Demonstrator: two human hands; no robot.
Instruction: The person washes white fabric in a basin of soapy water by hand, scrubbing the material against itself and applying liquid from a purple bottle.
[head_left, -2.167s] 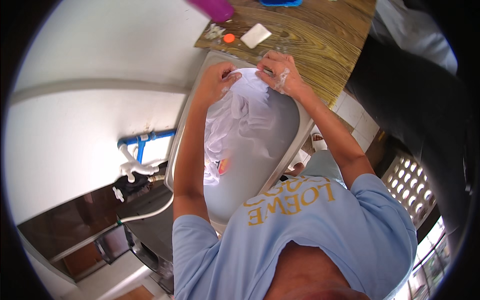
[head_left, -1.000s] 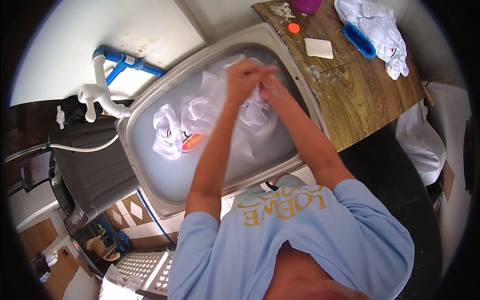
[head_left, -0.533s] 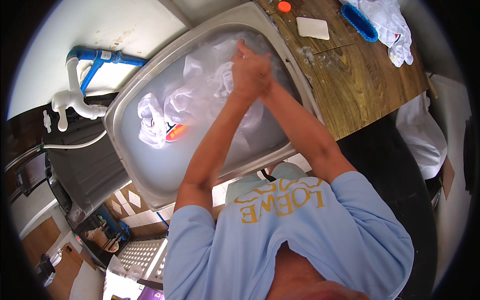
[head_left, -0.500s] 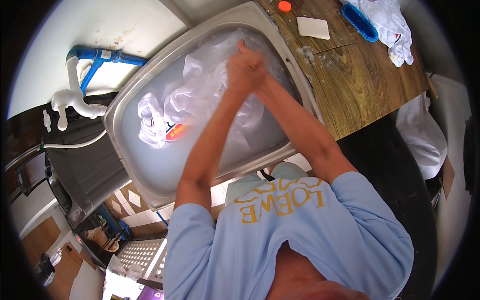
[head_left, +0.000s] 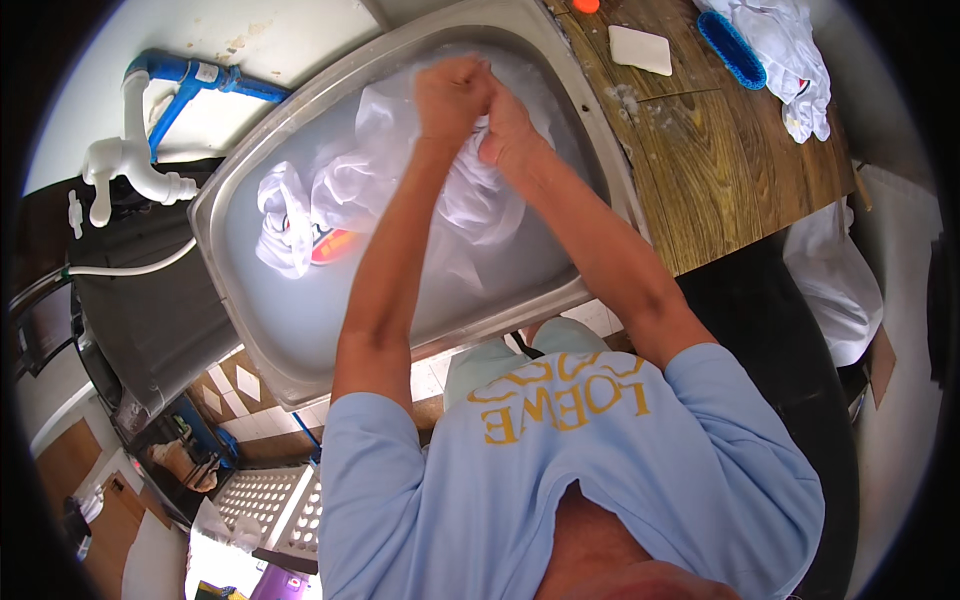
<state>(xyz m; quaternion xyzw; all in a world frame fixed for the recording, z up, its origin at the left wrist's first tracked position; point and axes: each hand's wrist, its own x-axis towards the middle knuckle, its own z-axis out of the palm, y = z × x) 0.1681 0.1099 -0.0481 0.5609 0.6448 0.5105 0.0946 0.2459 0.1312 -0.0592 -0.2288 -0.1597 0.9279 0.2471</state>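
A white garment (head_left: pixel 478 205) with a red, orange and black print at its left end lies bunched in cloudy water in a metal sink (head_left: pixel 235 330). Over its far part, my left hand (head_left: pixel 448 98) is curled into a fist. Close against it is my right hand (head_left: pixel 510 118), thumb side toward me and fingers bent. White cloth shows just below and between the two hands, so both seem to grip folds of the garment. The fingertips are partly hidden, and the hands are slightly blurred.
Right of the sink, a wood-patterned counter (head_left: pixel 720 180) carries a pale soap bar (head_left: pixel 640 50), a blue brush (head_left: pixel 732 50), an orange cap (head_left: pixel 586 5) and more white clothing (head_left: pixel 790 50). A white tap (head_left: pixel 130 170) on blue pipe stands at the left.
My hands have shifted slightly up and left, and have turned so that the left fist and the right palm show separately. The whole view has also moved a little.
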